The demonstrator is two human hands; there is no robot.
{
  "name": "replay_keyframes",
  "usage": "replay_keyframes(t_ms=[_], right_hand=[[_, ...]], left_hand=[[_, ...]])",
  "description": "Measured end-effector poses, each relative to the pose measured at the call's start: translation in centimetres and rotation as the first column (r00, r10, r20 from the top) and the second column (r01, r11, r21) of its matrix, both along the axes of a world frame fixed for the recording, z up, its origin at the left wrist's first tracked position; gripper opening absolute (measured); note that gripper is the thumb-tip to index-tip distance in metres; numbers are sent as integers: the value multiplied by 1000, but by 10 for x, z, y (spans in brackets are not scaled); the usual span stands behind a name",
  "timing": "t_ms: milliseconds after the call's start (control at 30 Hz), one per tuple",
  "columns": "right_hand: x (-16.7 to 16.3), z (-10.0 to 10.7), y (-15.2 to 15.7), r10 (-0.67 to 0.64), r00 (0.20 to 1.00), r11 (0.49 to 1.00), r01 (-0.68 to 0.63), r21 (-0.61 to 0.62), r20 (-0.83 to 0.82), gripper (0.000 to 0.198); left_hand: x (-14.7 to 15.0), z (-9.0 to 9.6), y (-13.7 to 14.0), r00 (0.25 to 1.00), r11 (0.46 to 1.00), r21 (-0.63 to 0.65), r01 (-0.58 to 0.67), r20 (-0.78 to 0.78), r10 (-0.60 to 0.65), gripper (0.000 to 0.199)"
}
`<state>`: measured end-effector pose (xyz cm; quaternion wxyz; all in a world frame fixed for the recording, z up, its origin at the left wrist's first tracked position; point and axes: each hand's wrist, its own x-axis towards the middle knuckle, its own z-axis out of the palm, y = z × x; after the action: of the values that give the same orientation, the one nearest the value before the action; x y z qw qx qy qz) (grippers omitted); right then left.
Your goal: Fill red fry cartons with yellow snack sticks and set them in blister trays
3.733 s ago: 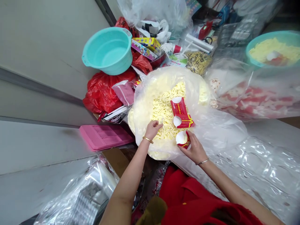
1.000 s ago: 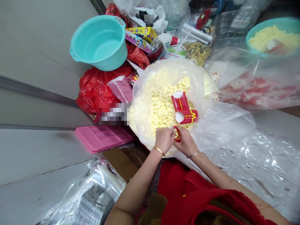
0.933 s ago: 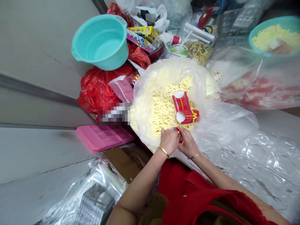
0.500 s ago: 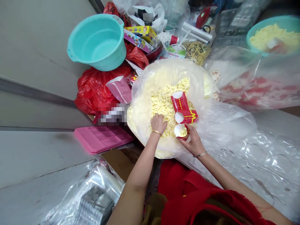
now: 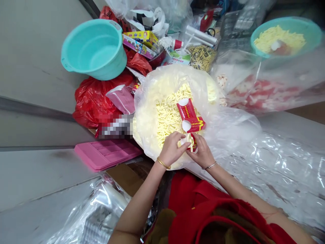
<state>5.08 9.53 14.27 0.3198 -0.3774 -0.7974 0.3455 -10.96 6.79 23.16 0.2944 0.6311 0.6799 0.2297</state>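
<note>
My right hand [image 5: 203, 150] grips a small red fry carton [image 5: 195, 142] by its side, its white mouth facing my other hand. My left hand [image 5: 173, 149] is at that mouth, thumb and fingers closed around pale yellow fries [image 5: 191, 139] there; the fingers partly hide how many. Just beyond lie two more red-and-yellow fry cartons, one upper [image 5: 186, 110] and one lower [image 5: 195, 124], on a heap of loose fries [image 5: 167, 117]. A clear plastic bag [image 5: 146, 101] spreads open around the heap.
At the back left stands a turquoise basin [image 5: 93, 49] above a red plastic bag [image 5: 93, 98]. A pink tray [image 5: 106, 154] lies to the left. Another basin [image 5: 315, 35] of fries sits back right, near a clear bag of red and white pieces [image 5: 266, 91].
My left hand has come up out of the loose fries and across to the carton's mouth, bringing fries. My right hand still holds the carton. The view has shifted slightly.
</note>
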Motion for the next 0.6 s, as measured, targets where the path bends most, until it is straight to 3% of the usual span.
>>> replay_keyframes(t_ms=[100, 200, 467, 533, 600], right_hand=[[8, 7, -4, -31, 1000, 999, 31, 9, -2, 66], [21, 15, -7, -52, 999, 998, 52, 17, 8, 65], [48, 31, -14, -73, 997, 997, 73, 9, 25, 62], [55, 33, -17, -88, 996, 996, 88, -7, 25, 62], [66, 36, -21, -108, 994, 994, 109, -28, 27, 62]], left_hand=[[33, 11, -16, 973, 998, -18, 56, -224, -58, 22], [57, 14, -26, 947, 997, -34, 65, -313, -73, 26], [85, 11, -25, 980, 992, 102, -74, -175, 91, 23], [88, 10, -25, 988, 988, 150, -20, -148, 42, 26], [92, 11, -25, 986, 975, 182, 128, -128, -105, 27]])
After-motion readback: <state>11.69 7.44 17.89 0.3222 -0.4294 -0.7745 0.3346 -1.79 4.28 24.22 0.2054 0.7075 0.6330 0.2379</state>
